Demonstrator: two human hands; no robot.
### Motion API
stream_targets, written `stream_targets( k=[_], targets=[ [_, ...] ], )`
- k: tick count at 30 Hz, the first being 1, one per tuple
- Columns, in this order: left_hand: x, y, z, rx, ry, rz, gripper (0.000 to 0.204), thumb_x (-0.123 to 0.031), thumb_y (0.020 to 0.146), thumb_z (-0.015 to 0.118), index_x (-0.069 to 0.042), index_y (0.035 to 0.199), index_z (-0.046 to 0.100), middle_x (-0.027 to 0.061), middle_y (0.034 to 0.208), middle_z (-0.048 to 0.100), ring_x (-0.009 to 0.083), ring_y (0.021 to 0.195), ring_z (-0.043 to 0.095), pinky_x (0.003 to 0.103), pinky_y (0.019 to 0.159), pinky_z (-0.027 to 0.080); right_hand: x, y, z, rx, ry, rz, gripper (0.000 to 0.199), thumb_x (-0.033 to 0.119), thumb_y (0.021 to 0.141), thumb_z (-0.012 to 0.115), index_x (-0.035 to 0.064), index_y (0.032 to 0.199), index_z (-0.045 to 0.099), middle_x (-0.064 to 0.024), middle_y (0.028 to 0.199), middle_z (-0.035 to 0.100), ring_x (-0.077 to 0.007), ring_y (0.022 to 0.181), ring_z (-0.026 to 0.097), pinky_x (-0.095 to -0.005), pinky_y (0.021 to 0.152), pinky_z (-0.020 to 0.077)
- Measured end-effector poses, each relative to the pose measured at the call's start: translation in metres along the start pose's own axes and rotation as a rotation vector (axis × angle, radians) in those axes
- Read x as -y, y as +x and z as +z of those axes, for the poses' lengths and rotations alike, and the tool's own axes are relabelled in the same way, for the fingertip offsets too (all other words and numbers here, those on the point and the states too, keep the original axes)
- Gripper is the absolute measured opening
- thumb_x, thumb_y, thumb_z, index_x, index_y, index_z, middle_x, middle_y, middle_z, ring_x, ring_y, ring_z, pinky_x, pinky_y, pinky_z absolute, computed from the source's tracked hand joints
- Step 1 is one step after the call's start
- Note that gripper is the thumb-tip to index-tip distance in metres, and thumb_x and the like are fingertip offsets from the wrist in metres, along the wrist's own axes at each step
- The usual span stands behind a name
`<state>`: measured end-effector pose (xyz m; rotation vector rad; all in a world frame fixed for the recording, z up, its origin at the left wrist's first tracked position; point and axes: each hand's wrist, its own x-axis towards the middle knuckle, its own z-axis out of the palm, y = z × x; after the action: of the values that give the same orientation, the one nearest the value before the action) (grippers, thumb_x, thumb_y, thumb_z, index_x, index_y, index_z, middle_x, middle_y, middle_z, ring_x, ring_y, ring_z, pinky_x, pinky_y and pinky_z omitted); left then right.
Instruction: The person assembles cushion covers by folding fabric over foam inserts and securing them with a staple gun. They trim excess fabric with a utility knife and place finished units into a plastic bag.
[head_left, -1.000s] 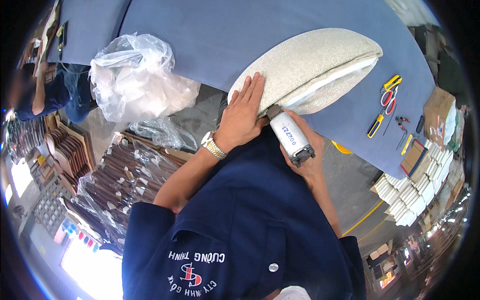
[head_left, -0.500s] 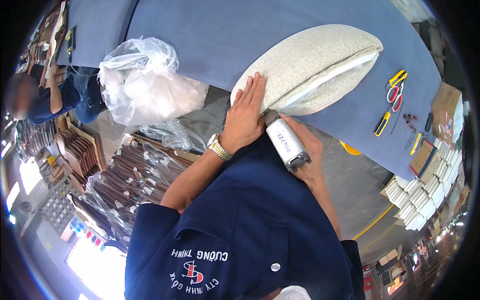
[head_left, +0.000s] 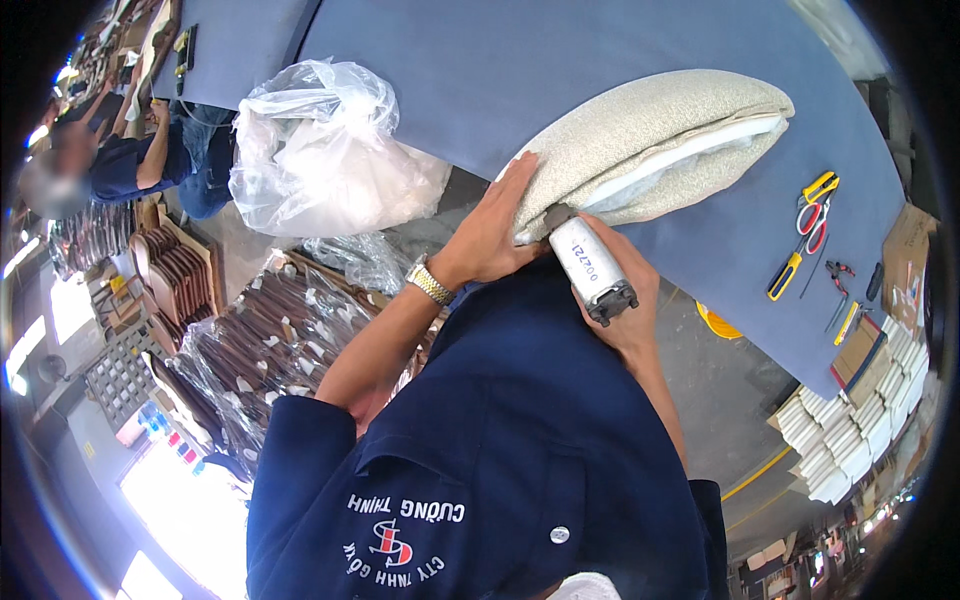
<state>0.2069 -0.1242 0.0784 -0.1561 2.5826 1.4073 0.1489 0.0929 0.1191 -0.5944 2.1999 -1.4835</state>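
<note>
A beige fabric-covered cushion stands on edge at the table's near side. Its underside faces me, with a strip of white lining showing between the fabric folds. My left hand grips the cushion's near left end, fingers along the fabric and thumb low by the edge. In my right hand is a silver-white staple gun with dark ends. Its dark nose meets the cushion's lower edge, close to my left thumb. My right fingers are partly hidden behind the tool's body.
On the blue-grey table, scissors, a yellow cutter and small tools lie to the right. A clear plastic bag bulges at the left. Plastic-wrapped brown parts are stacked lower left. A co-worker is at far left.
The whole view has shifted slightly. The cushion has tipped up, showing more of its underside. My left hand has gone from lying flat on the fabric to gripping the end.
</note>
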Motion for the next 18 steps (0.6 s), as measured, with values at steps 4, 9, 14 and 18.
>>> stream_targets(
  k=[4,9,14,18],
  targets=[
    [0.006,-0.005,0.011,-0.101,0.039,0.018,0.095,-0.006,0.08,0.07,0.0,0.162,0.021,0.0258,0.165,0.03,0.0419,0.153,0.027,0.045,0.125,0.027,0.005,-0.005,0.002,-0.014,-0.009,-0.004,0.062,0.011,0.078,0.076,0.0054,0.138,0.062,-0.0213,0.122,0.07,-0.034,0.109,0.071,-0.0382,0.094,0.0537],
    [0.006,-0.006,0.012,-0.088,0.073,0.008,0.094,-0.01,0.081,0.072,0.0,0.161,0.024,0.0227,0.165,0.03,0.0393,0.154,0.026,0.046,0.125,0.027,0.008,-0.011,0.002,0.011,0.03,0.032,0.063,0.011,0.078,0.077,0.0042,0.139,0.062,-0.0205,0.123,0.071,-0.0327,0.11,0.071,-0.0382,0.096,0.0533],
    [-0.001,-0.007,0.011,-0.071,0.054,-0.004,0.094,-0.007,0.08,0.071,-0.001,0.161,0.023,0.0222,0.166,0.028,0.04,0.155,0.024,0.053,0.124,0.026,0.007,-0.004,0.0,0.066,0.039,0.041,0.063,0.011,0.079,0.077,0.0048,0.139,0.062,-0.02,0.126,0.07,-0.0332,0.114,0.07,-0.0374,0.098,0.0527],
    [0.0,-0.007,0.02,-0.087,0.051,-0.027,0.097,-0.004,0.079,0.071,-0.001,0.162,0.022,0.0215,0.167,0.027,0.0404,0.156,0.021,0.058,0.123,0.024,0.007,-0.001,-0.002,0.137,0.061,0.144,0.063,0.011,0.079,0.078,0.0053,0.139,0.061,-0.0191,0.13,0.069,-0.0341,0.119,0.068,-0.0371,0.099,0.0521]
  ],
)
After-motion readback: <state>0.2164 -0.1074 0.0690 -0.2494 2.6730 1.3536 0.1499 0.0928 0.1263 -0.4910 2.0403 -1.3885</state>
